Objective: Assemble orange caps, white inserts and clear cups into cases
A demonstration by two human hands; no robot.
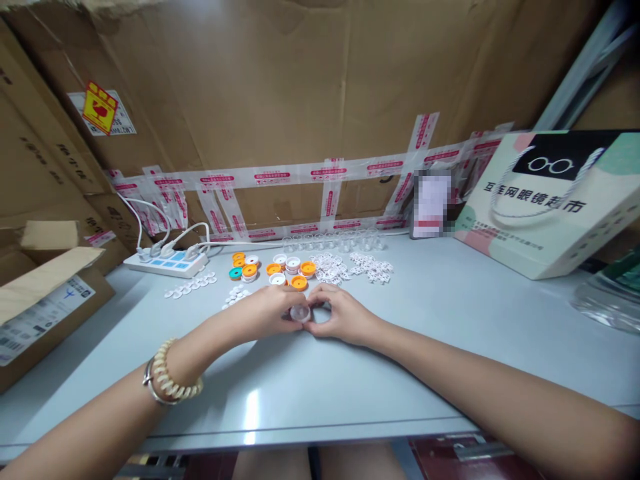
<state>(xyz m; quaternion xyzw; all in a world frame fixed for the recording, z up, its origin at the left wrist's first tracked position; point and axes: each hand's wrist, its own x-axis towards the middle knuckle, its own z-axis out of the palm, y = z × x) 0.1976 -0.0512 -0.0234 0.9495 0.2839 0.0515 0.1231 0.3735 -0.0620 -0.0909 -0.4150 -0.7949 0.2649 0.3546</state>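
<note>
Currently small clear cup (301, 313) sits down at the table (350, 393), just this side of the orange caps (299, 283), pinched between left hand (267, 311) and right hand (343, 318), fingertips curled shut on it, both equally near.

cardboard wall (300, 80), taped seams, grey table (450, 347)

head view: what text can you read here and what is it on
"网眼镜超市": on the paper bag; the characters before it are partly behind the handle.
Red print on the tape: too small to read.
Sticker on the cardboard: blurred.
Box label: too small to read.
</note>
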